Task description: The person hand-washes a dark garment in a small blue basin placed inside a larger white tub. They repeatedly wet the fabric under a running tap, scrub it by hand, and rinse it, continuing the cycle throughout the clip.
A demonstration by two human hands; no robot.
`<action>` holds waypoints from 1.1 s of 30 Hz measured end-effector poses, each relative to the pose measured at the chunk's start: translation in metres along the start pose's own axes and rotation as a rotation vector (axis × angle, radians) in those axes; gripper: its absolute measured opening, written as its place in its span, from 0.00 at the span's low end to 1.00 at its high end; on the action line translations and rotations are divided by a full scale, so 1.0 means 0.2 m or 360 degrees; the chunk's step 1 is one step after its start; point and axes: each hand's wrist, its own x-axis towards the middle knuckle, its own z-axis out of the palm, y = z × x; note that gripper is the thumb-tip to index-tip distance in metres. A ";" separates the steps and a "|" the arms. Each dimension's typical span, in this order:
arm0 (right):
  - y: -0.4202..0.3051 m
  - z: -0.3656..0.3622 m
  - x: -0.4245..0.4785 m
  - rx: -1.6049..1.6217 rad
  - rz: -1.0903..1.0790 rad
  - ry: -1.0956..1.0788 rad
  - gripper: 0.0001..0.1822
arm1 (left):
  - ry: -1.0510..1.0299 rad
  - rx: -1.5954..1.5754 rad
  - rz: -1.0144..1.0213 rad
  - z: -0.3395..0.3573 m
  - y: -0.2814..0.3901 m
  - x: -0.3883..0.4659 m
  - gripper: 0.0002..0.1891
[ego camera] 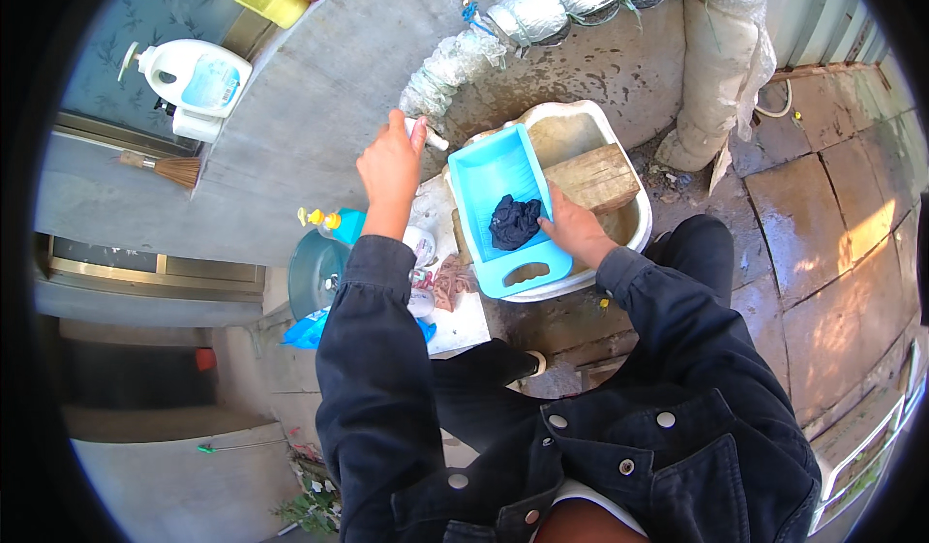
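A light-blue plastic washboard basin (501,158) lies across a white ceramic sink (642,231), with a wooden block (595,178) under its right side. A crumpled dark cloth (514,222) rests on the ribbed floor of the blue basin. My right hand (577,227) grips the basin's right rim beside the cloth, its thumb near the cloth's edge. Up and to the left, my left hand (392,158) is closed around a white tap fitting (428,133) at the end of the wrapped pipe. Whether water runs from it cannot be told.
Left of the sink, a white board (461,325) carries bottles and a brown cloth (453,282), near a teal basin (308,271). A detergent jug (196,82) and a small brush (170,169) are on the ledge. Foil-wrapped pipe (530,13) runs behind the sink.
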 end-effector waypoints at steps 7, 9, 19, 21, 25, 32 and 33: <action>-0.07 0.07 -0.04 -0.0615 -0.0754 0.0398 0.42 | 0.0015 0.0087 -0.0278 0.01 0.03 0.05 0.24; -0.10 0.08 -0.03 -0.0712 -0.1030 0.0335 0.40 | 0.0085 0.0086 -0.0242 0.00 0.04 0.04 0.24; -0.27 0.20 0.11 -0.0743 -0.0355 -0.0418 0.38 | 0.0071 -0.0084 -0.0219 0.03 0.01 -0.01 0.26; -0.24 0.23 0.10 -0.0758 -0.0393 -0.0372 0.37 | -0.0047 -0.0009 -0.0373 0.00 0.04 0.03 0.28; -0.22 0.28 0.08 -0.0848 -0.0441 -0.0376 0.42 | -0.0071 -0.0050 -0.0548 0.00 0.05 0.05 0.35; -0.24 0.30 0.14 -0.0857 -0.0281 -0.0466 0.41 | -0.0268 -0.0137 -0.0701 -0.03 0.07 0.10 0.39; -0.24 0.31 0.14 -0.0859 -0.0270 -0.0445 0.41 | -0.0288 -0.0165 -0.0716 -0.03 0.06 0.10 0.38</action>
